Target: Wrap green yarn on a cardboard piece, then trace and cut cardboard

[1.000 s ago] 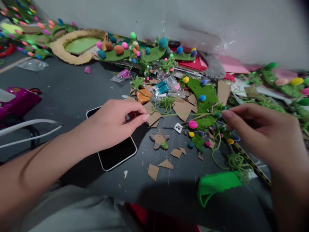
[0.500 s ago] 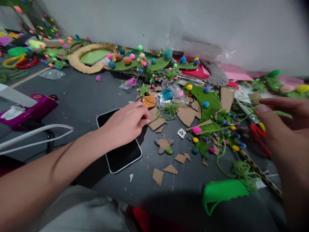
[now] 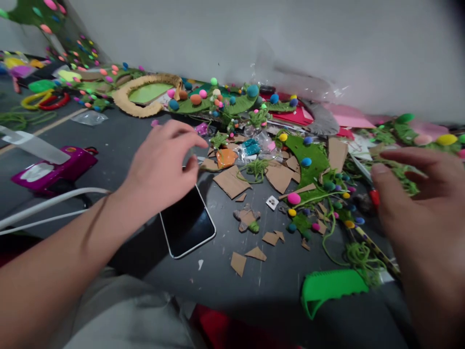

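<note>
My left hand (image 3: 165,160) hovers over the upper part of a phone (image 3: 189,225) with a dark screen. Its thumb and index finger are apart, with nothing visible between them. Just beyond the fingertips are cardboard scraps (image 3: 231,182), an orange packet (image 3: 225,158) and a tangle of green yarn (image 3: 256,168). A small star-shaped cardboard piece (image 3: 247,218), partly wrapped in grey and green yarn, lies on the dark surface. My right hand (image 3: 421,194) is raised at the right, fingers spread and holding nothing visible. It partly hides scissors (image 3: 374,196) with red handles.
A bright green plastic piece (image 3: 334,288) with a toothed edge lies at the front right. At the left are a magenta device (image 3: 69,167) and a white cable (image 3: 54,206). Green pieces with coloured pompoms (image 3: 252,91) and a tan ring (image 3: 143,109) line the wall.
My left hand has lifted away from the cardboard and yarn, moved left over the phone and opened its fingers. My right hand has shifted slightly left and stays open.
</note>
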A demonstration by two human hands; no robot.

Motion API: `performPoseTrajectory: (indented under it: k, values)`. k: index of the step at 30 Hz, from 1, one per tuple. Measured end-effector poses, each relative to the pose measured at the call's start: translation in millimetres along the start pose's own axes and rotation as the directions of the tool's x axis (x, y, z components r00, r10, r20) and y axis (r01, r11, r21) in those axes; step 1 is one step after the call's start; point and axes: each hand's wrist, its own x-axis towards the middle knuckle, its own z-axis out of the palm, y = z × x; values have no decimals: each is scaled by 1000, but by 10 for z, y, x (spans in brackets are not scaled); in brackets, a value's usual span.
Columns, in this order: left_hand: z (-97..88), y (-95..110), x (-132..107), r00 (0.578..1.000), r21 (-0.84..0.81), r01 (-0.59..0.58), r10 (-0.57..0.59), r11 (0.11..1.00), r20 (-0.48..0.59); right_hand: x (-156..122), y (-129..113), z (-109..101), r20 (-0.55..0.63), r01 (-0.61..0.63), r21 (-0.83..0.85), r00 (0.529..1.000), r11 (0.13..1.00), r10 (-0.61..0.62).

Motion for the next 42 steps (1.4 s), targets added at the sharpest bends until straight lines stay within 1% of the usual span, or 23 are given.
performPoseTrajectory:
  k: [1, 2, 4, 5, 7, 9, 13, 16, 18, 22, 25, 28, 31, 33, 34, 35, 39, 42]
  values:
    - [46, 70, 16, 998, -43, -52, 51, 998, -21, -6, -65, 23, -3, -20, 31, 1000, 999, 20]
    - [104, 147, 39, 995, -99, -87, 91, 991, 31, -15, -135, 45, -4, -32, 65, 999, 997, 32]
    - [237, 301, 96, 978, -132, -89, 112, 987, 175, -40, -274, 81, 17, -14, 116, 1000, 993, 13]
    - [305, 365, 125, 967, -133, -106, 133, 985, 216, -55, -337, 93, 34, 2, 129, 999, 992, -6]
    - [429, 448, 173, 945, -140, -129, 165, 982, 281, -84, -434, 112, 71, 32, 152, 997, 988, -43]
    - [524, 470, 200, 936, -134, -113, 151, 985, 318, -109, -481, 127, 101, 56, 180, 992, 982, -75]
    - [604, 422, 207, 945, -123, -74, 109, 990, 308, -139, -471, 157, 142, 55, 222, 986, 973, -88]
    - [583, 376, 205, 955, -162, -76, 119, 984, 270, -153, -474, 158, 180, 29, 251, 981, 967, -76]
    - [555, 347, 207, 959, -204, -95, 144, 974, 243, -167, -511, 145, 235, 24, 284, 967, 959, -94]
    - [537, 303, 205, 950, -220, -144, 197, 965, 241, -194, -622, 129, 348, 74, 347, 916, 935, -202]
    - [564, 298, 198, 947, -198, -144, 193, 969, 255, -181, -675, 136, 388, 101, 380, 885, 920, -258]
    - [592, 295, 198, 950, -214, -135, 188, 967, 248, -133, -706, 133, 431, 110, 397, 854, 911, -291]
    - [592, 284, 209, 961, -277, -117, 179, 954, 211, -76, -757, 145, 505, 111, 409, 799, 906, -326]
    - [569, 290, 215, 964, -360, -123, 198, 925, 179, -47, -809, 203, 551, 103, 435, 755, 894, -355]
    - [550, 303, 215, 964, -408, -129, 210, 904, 163, -35, -838, 252, 560, 103, 450, 741, 887, -370]
    - [527, 324, 212, 964, -456, -131, 221, 880, 149, -24, -868, 313, 555, 107, 466, 738, 879, -384]
    - [420, 434, 176, 974, -607, -104, 204, 788, 99, 15, -983, 583, 508, 134, 465, 769, 875, -387]
    - [372, 459, 156, 984, -684, -90, 169, 724, 49, 78, -1048, 677, 526, 62, 474, 780, 878, -339]
